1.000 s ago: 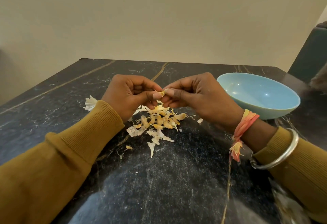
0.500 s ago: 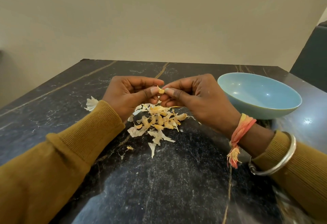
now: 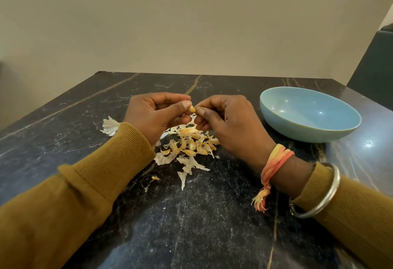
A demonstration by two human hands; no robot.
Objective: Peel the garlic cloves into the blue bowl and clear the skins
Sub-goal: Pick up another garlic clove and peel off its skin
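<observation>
On our dark marble table [image 3: 212, 215], our left hand [image 3: 153, 115] and right hand [image 3: 229, 124] pinch one garlic clove [image 3: 192, 109] above the heap of skins and cloves [image 3: 191, 145]. The blue bowl [image 3: 297, 130], at two o'clock, looks empty, so we judge nearly everything remains.

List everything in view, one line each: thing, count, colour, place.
garlic clove: one, pale yellow, pinched between left hand and right hand
pile of cloves and skins: one, cream-white, on table below the hands
loose skin: one, white, on table by left sleeve
blue bowl: one, light blue, on table right of the hands, nothing visible inside
table: one, black marble
thread band: one, orange-yellow, right wrist
bangle: one, silver, right wrist
left hand: pinches clove
right hand: pinches clove
</observation>
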